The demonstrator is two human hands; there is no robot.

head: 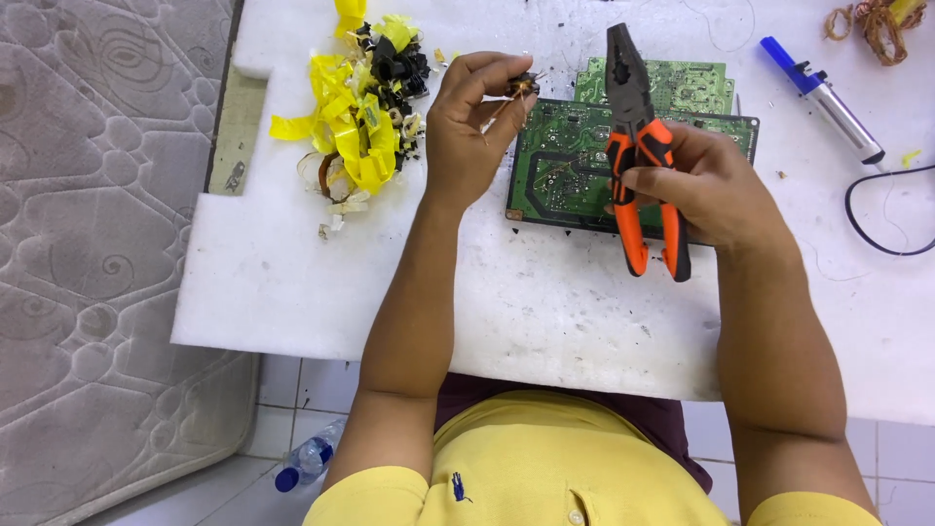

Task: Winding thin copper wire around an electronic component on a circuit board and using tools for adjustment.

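My left hand (pixel 467 127) pinches a small dark component with copper wire (pixel 524 88) between its fingertips, held above the white foam board (pixel 292 282). My right hand (pixel 696 185) grips a pair of pliers (pixel 633 117) by its orange and black handles, jaws pointing away from me and closed. Under both hands lie two green circuit boards (pixel 560 166), one overlapping the other, solder side up.
A heap of yellow tape and black scraps (pixel 365 107) lies at the far left of the board. A blue and silver desoldering pump (pixel 823 97), a black cable (pixel 877 229) and a coil of wire (pixel 877 24) are at the right. A mattress (pixel 88 244) is on the left, a plastic bottle (pixel 307 460) on the tiled floor.
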